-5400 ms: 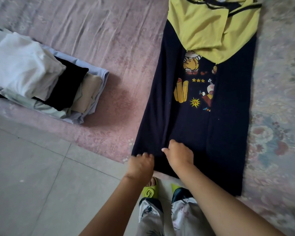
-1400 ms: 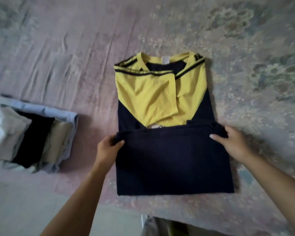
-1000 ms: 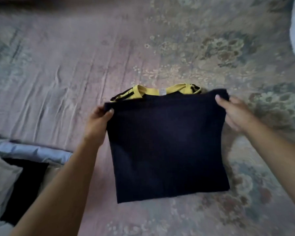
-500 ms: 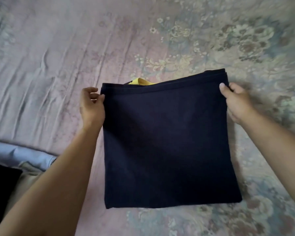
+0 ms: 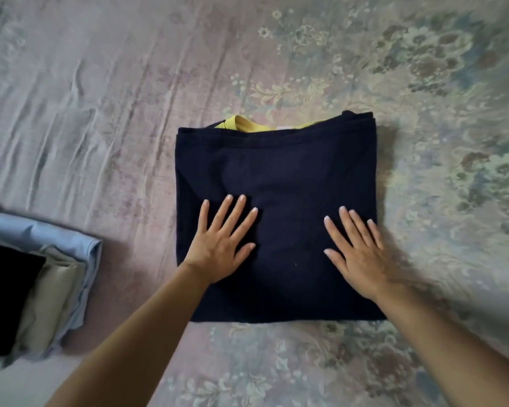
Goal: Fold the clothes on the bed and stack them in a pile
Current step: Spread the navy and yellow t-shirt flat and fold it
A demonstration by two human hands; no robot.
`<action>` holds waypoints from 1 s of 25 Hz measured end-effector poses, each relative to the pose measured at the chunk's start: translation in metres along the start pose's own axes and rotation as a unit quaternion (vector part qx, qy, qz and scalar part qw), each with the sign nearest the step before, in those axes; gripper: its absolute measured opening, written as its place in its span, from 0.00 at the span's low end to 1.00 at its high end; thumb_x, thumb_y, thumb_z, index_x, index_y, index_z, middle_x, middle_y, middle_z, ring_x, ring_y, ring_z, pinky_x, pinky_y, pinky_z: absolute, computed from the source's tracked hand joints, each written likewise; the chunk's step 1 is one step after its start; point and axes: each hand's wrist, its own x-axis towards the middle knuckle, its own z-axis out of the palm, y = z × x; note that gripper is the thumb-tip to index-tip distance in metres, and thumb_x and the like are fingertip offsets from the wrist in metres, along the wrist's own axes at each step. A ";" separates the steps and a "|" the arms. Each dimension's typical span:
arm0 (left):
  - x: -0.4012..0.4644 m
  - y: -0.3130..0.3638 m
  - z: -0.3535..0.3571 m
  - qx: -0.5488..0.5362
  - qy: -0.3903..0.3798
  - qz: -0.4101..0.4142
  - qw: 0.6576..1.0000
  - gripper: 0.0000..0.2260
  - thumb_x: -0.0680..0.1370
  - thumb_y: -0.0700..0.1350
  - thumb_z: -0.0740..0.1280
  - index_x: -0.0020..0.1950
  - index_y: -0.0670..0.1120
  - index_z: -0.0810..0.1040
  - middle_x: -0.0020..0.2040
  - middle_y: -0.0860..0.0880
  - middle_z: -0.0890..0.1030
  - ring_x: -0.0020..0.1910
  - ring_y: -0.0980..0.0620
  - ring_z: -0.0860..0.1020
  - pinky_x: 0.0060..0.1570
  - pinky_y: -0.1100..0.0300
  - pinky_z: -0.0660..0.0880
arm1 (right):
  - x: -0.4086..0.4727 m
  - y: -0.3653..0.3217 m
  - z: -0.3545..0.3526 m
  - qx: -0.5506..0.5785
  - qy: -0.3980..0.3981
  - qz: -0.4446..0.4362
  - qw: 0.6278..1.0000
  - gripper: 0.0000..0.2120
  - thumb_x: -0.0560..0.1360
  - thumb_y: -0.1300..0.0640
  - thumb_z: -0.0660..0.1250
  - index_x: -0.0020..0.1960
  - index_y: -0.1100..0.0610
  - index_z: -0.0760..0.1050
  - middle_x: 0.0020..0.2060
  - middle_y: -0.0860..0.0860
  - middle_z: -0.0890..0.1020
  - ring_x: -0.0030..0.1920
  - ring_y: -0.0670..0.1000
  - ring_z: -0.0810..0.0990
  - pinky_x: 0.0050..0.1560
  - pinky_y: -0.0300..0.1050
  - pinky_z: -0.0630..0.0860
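Step in hand: flattening. The navy shirt (image 5: 276, 177) lies folded to a rough square on the bed (image 5: 100, 98), about mid-scene, with a strip of yellow collar (image 5: 241, 124) showing past its far edge. Both hands rest palm-down on its near half, which I read as pressing the fold flat before the garment is moved.

Left hand (image 5: 221, 245): fingers (image 5: 232, 210) straight and spread, lying flat on the cloth toward the shirt's left side. Nothing is gripped or pinched.

Right hand (image 5: 362, 254): fingers (image 5: 350, 224) straight and lying closer together, flat on the cloth toward the right side, thumb out to the left. It too holds nothing. This hand is slightly blurred, so whether it presses hard or lightly cannot be told.

The pile (image 5: 41, 274) of folded garments sits at the near left of the bed, apart from the shirt, with a light blue piece (image 5: 80, 248) at the bottom and beige and black pieces above it.

Judgement on the next move: the shirt appears ready for stacking. That calls for sliding the fingers under the left and right edges, lifting the square level so the layers do not slip, and setting it squarely on the pile. The loose far edge with the collar is the likeliest part to open out on the way.
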 end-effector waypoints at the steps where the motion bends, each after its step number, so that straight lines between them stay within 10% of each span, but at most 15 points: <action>1: -0.001 0.010 -0.006 -0.010 -0.003 0.011 1.000 0.29 0.78 0.60 0.53 0.76 0.48 0.59 0.76 0.44 0.60 0.75 0.43 0.59 0.69 0.34 0.54 | 0.002 -0.009 -0.009 0.012 -0.010 0.024 1.000 0.28 0.81 0.42 0.43 0.77 0.52 0.50 0.74 0.59 0.62 0.74 0.56 0.58 0.72 0.56 0.50; 8: -0.095 0.037 0.002 0.007 -0.044 0.090 0.995 0.40 0.69 0.68 0.62 0.76 0.50 0.60 0.76 0.46 0.61 0.74 0.43 0.60 0.67 0.33 0.58 | -0.075 -0.033 -0.006 -0.030 -0.115 -0.146 0.982 0.44 0.70 0.31 0.53 0.77 0.57 0.50 0.74 0.61 0.59 0.76 0.57 0.51 0.72 0.57 0.49; 12: -0.113 0.030 0.000 0.007 -0.088 0.075 0.993 0.31 0.72 0.49 0.63 0.75 0.47 0.61 0.73 0.44 0.66 0.70 0.41 0.67 0.63 0.37 0.68 | -0.074 -0.020 -0.022 -0.018 -0.153 -0.108 0.982 0.49 0.58 0.64 0.77 0.75 0.57 0.58 0.71 0.61 0.66 0.74 0.57 0.60 0.71 0.51 0.46; 18: -0.122 0.038 -0.040 -0.063 -0.149 0.074 0.984 0.29 0.73 0.33 0.50 0.76 0.39 0.57 0.75 0.40 0.59 0.73 0.43 0.63 0.68 0.49 0.66 | -0.097 -0.022 -0.060 0.069 -0.280 -0.152 0.945 0.40 0.76 0.71 0.52 0.69 0.49 0.26 0.75 0.48 0.35 0.71 0.45 0.31 0.69 0.36 0.31; 22: -0.151 0.022 -0.094 -0.292 -0.284 0.092 0.909 0.18 0.78 0.38 0.57 0.67 0.47 0.74 0.67 0.50 0.75 0.59 0.53 0.76 0.60 0.61 0.70 | -0.127 -0.034 -0.106 0.234 -0.430 -0.158 0.857 0.21 0.82 0.54 0.56 0.74 0.45 0.61 0.73 0.40 0.56 0.71 0.37 0.54 0.71 0.32 0.51; 25: -0.116 -0.026 -0.123 -0.426 -0.336 -0.044 0.839 0.01 0.77 0.44 0.68 0.46 0.48 0.78 0.41 0.57 0.80 0.38 0.66 0.76 0.43 0.70 0.71 | -0.076 -0.019 -0.150 0.267 -0.485 -0.092 0.828 0.21 0.74 0.41 0.63 0.56 0.57 0.78 0.51 0.47 0.82 0.46 0.40 0.77 0.52 0.39 0.72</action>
